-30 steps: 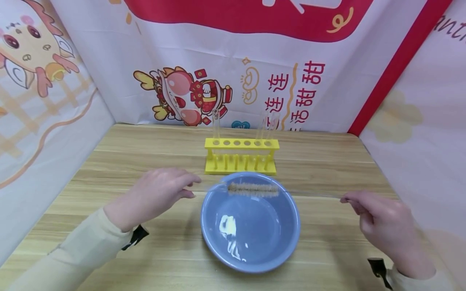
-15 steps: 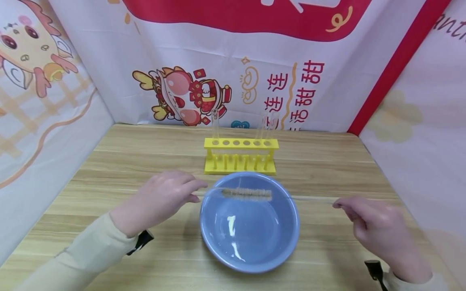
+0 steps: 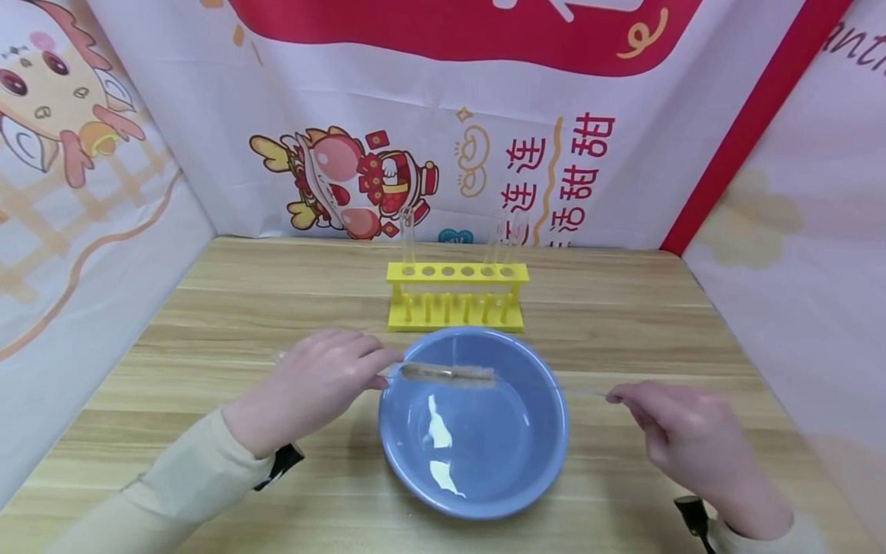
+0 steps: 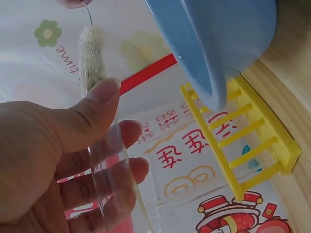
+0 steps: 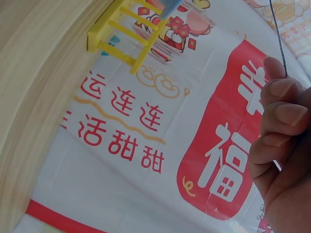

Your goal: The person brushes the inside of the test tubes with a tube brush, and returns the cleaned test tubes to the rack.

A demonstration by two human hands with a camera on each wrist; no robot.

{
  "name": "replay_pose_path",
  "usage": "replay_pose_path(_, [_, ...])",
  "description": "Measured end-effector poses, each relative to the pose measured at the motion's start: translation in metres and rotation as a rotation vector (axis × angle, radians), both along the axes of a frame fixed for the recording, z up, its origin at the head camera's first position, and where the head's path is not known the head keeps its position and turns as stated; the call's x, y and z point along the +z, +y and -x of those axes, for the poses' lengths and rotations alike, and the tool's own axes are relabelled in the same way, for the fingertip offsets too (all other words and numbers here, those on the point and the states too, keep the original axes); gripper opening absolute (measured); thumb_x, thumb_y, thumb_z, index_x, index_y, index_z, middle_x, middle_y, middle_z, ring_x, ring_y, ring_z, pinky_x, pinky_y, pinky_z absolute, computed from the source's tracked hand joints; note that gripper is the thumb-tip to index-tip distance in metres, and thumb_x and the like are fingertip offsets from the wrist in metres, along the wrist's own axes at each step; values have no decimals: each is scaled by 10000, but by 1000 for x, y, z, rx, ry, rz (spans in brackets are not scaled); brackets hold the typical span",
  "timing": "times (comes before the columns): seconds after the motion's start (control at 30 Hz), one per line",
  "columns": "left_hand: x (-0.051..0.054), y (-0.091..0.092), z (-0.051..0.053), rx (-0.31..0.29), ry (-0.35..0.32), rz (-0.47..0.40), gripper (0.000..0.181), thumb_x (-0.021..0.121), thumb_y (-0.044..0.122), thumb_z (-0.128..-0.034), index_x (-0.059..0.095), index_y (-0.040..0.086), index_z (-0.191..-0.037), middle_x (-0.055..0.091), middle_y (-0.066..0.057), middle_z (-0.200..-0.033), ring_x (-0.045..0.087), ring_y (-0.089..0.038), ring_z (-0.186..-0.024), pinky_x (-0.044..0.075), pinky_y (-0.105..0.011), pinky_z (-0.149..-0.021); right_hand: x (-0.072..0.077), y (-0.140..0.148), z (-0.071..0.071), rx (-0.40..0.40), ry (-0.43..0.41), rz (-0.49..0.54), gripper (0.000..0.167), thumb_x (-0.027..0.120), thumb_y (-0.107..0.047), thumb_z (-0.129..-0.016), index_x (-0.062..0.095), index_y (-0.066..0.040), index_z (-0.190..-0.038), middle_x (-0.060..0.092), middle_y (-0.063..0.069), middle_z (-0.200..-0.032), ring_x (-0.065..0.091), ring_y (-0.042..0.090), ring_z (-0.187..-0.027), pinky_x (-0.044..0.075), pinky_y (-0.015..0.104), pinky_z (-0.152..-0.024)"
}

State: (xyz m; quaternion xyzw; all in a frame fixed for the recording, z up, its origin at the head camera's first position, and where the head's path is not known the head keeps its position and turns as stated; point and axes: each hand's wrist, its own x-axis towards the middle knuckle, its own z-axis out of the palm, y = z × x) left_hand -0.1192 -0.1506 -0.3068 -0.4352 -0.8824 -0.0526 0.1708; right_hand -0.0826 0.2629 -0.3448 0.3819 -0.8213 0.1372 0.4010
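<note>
My left hand [image 3: 321,388] grips a clear glass test tube [image 4: 114,179], its thumb and fingers around the glass near the mouth. A test tube brush [image 3: 471,375] with pale bristles lies partly inside the tube; some bristles [image 4: 91,41] stick out of the mouth. The thin twisted wire handle [image 5: 277,31] runs right to my right hand [image 3: 692,438], which pinches its end between thumb and fingers. Tube and brush are held over the back left part of a blue basin [image 3: 477,500], with water seeming to lie in it.
Behind the basin stands a yellow test tube rack [image 3: 457,273]. It bears a clear tube [image 3: 408,242] at its left end and two more at its right. A printed cloth [image 3: 332,85] hangs at the table's back edge, with more cloth at both sides. The table [image 3: 277,285] is wood-grained.
The right hand has moved left, carrying the brush, whose bristles now sit further into the tube. The left hand has shifted slightly right to the basin's rim.
</note>
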Motion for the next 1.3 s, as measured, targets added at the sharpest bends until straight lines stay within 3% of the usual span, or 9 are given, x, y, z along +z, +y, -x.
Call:
replay_pose_path(0.23, [1, 4, -2, 7, -12, -2, 427, 871, 249, -756, 735, 119, -1139, 734, -14, -996, 697, -169, -888, 590, -377, -804, 4, -12, -1, 29, 12, 7, 400, 393, -170, -1032, 733, -113, -828, 700, -45, -706, 652, 130, -541, 506, 285, -438])
replay_pose_path(0.5, [-2, 7, -2, -27, 51, -14, 395, 849, 229, -785, 726, 87, -1132, 730, -45, -1003, 700, -195, -890, 593, -379, -788, 9, -25, -4, 46, 23, 13, 408, 376, -159, -1038, 718, -106, -820, 671, -64, -671, 641, 134, -523, 488, 277, -414])
replay_pose_path(0.67, [-2, 11, -3, -30, 57, -8, 388, 839, 228, -797, 722, 86, -1138, 729, -47, -998, 700, -195, -884, 591, -380, -793, 9, -30, -4, 40, 20, 3, 393, 372, -142, -1018, 717, -111, -832, 679, -57, -675, 645, 140, -526, 485, 282, -406])
replay_pose_path(0.8, [0, 16, -5, -41, 50, -9, 375, 833, 237, -805, 726, 86, -1131, 728, -48, -998, 699, -197, -895, 591, -377, -794, 9, -34, -6, 47, -11, -6, 376, 367, -128, -1010, 716, -112, -870, 687, -41, -691, 642, 148, -526, 492, 292, -412])
replay_pose_path(1.03, [2, 31, -9, -108, 51, -29, 326, 827, 232, -826, 737, 92, -1106, 726, -28, -974, 689, -162, -869, 588, -332, -796, 9, -48, -7, 116, -89, -26, 359, 377, -116, -1014, 724, -91, -923, 707, -22, -726, 641, 126, -549, 526, 290, -469])
replay_pose_path(1.17, [3, 37, -11, -114, 52, -34, 335, 843, 233, -806, 741, 103, -1097, 725, -18, -961, 687, -149, -850, 587, -309, -782, 9, -55, -8, 122, -92, -18, 348, 372, -67, -963, 716, -84, -914, 711, -8, -734, 612, 121, -515, 492, 261, -437])
replay_pose_path(1.3, [4, 45, -13, -138, 60, -27, 369, 854, 262, -787, 741, 108, -1103, 721, -11, -938, 678, -133, -821, 582, -269, -753, 9, -61, -9, 130, -132, -36, 311, 438, 31, -810, 711, -67, -924, 722, 21, -765, 623, 133, -531, 503, 275, -449])
